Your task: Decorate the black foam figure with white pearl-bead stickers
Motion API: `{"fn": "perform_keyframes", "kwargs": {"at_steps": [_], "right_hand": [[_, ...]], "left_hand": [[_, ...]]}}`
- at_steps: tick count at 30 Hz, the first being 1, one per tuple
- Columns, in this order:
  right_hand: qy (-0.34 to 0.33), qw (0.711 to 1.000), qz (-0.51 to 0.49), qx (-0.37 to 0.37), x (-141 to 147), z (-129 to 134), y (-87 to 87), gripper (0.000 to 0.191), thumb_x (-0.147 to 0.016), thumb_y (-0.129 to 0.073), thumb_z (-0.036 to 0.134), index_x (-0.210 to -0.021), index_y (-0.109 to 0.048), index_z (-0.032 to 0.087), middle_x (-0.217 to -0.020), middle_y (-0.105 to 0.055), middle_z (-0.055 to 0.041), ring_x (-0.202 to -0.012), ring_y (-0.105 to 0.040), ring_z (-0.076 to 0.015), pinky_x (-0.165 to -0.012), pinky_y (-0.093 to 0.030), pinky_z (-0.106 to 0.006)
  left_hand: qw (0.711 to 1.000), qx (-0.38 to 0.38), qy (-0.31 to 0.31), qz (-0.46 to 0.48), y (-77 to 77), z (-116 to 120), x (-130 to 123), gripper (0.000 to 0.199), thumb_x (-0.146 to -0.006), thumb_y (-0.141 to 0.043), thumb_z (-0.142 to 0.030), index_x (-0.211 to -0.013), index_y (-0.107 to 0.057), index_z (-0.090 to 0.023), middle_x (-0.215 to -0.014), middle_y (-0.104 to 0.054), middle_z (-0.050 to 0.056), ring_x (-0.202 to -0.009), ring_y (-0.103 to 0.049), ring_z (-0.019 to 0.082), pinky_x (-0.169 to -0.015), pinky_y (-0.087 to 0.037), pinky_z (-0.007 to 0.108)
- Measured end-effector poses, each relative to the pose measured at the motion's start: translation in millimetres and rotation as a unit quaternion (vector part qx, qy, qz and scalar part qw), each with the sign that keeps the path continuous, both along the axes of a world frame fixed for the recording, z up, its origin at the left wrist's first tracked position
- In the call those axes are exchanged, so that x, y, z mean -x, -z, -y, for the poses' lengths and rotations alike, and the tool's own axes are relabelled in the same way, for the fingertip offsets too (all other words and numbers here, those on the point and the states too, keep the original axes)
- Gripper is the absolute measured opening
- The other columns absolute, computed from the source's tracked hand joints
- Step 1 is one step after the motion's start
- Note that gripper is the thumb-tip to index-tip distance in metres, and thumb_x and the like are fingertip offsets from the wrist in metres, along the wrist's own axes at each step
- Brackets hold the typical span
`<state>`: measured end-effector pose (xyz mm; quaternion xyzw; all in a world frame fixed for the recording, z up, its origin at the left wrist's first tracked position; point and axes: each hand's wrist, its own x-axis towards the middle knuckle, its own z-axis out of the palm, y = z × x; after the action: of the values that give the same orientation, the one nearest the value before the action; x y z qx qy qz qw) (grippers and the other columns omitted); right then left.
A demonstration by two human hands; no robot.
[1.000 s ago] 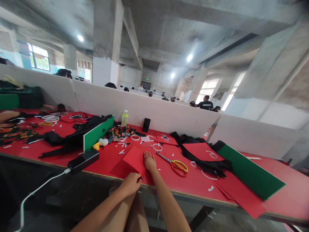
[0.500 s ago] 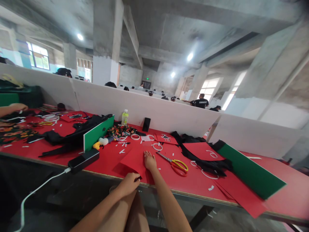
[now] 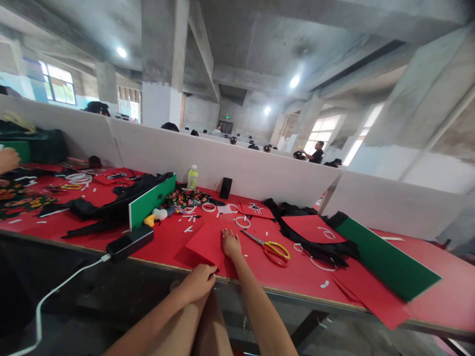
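Note:
My right hand (image 3: 232, 244) lies flat with fingers stretched on the right part of a red sheet (image 3: 205, 243). The sheet's left part bows up from the red table. At the table's front edge my left hand (image 3: 202, 279) is closed beside the sheet's near corner. A small dark bit shows at its fingertips, too hidden to name. Scissors (image 3: 269, 246) with yellow and red handles lie just right of my right hand. Beyond my fingers are a white ring (image 3: 243, 222) and a red card (image 3: 255, 210) with a black and white figure.
On the left stand a green divider (image 3: 152, 202) and a power bank (image 3: 129, 243) with a white cable. A bottle (image 3: 192, 178) and a black phone (image 3: 225, 188) are at the back. Black cloth (image 3: 315, 247) and another green divider (image 3: 386, 257) lie right. A co-worker's hand (image 3: 8, 159) shows far left.
My right hand stays flat on the sheet. My left hand has turned slightly, and less of the dark bit shows. The co-worker's hand at far left has moved further left.

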<state>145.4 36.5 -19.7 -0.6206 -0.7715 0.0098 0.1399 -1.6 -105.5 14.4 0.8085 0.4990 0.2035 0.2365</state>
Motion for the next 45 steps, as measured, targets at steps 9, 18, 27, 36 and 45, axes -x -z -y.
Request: {"fn": "perform_keyframes", "kwargs": {"at_steps": [9,18,27,36,45], "right_hand": [[-0.002,1.000,0.009,0.012,0.4,-0.4,-1.2,0.038,-0.090,-0.054,0.033,-0.125,-0.049,0.020,-0.134,-0.046,-0.0095,-0.118,-0.048,-0.0260,-0.098,-0.040,-0.051],[0.000,1.000,0.001,-0.006,-0.2,-1.6,1.3,0.036,-0.090,-0.054,0.032,-0.123,-0.051,0.019,-0.130,-0.049,-0.0093,-0.114,-0.052,-0.0246,-0.095,-0.043,-0.049],[0.012,1.000,-0.004,-0.011,-0.5,-4.0,0.3,0.035,-0.090,-0.054,0.032,-0.122,-0.051,0.019,-0.129,-0.050,-0.0092,-0.112,-0.053,-0.0241,-0.093,-0.044,-0.048],[0.076,0.997,-0.018,-0.015,-0.7,-14.9,-9.0,0.036,-0.090,-0.054,0.033,-0.123,-0.051,0.019,-0.131,-0.049,-0.0094,-0.115,-0.051,-0.0253,-0.095,-0.042,-0.050],[-0.045,0.999,-0.023,0.008,-18.5,33.6,-10.2,0.043,-0.094,-0.045,0.037,-0.134,-0.043,0.021,-0.143,-0.040,-0.0088,-0.130,-0.036,-0.0268,-0.108,-0.025,-0.054]], "left_hand": [[1.000,0.003,0.008,-0.005,-4.2,7.1,2.4,0.019,-0.080,-0.042,-0.009,-0.078,-0.059,-0.017,-0.076,-0.068,0.008,-0.075,-0.064,0.020,-0.062,-0.032,0.025],[1.000,0.013,0.017,0.007,-5.6,12.1,3.2,0.025,-0.079,-0.041,-0.007,-0.090,-0.061,-0.017,-0.089,-0.070,0.009,-0.084,-0.065,0.021,-0.067,-0.037,0.024],[0.999,0.016,0.028,0.018,-5.7,9.2,7.9,0.025,-0.081,-0.040,-0.010,-0.090,-0.062,-0.018,-0.092,-0.070,0.008,-0.087,-0.064,0.020,-0.072,-0.039,0.024],[0.998,0.018,0.060,0.012,-5.6,-29.0,13.0,0.022,-0.078,-0.043,-0.011,-0.079,-0.064,-0.017,-0.082,-0.069,0.005,-0.077,-0.061,0.019,-0.067,-0.036,0.023],[0.996,0.024,0.079,0.019,1.6,-36.1,16.7,0.028,-0.080,-0.042,-0.015,-0.093,-0.067,-0.016,-0.090,-0.070,0.006,-0.082,-0.061,0.021,-0.072,-0.038,0.024]]}}
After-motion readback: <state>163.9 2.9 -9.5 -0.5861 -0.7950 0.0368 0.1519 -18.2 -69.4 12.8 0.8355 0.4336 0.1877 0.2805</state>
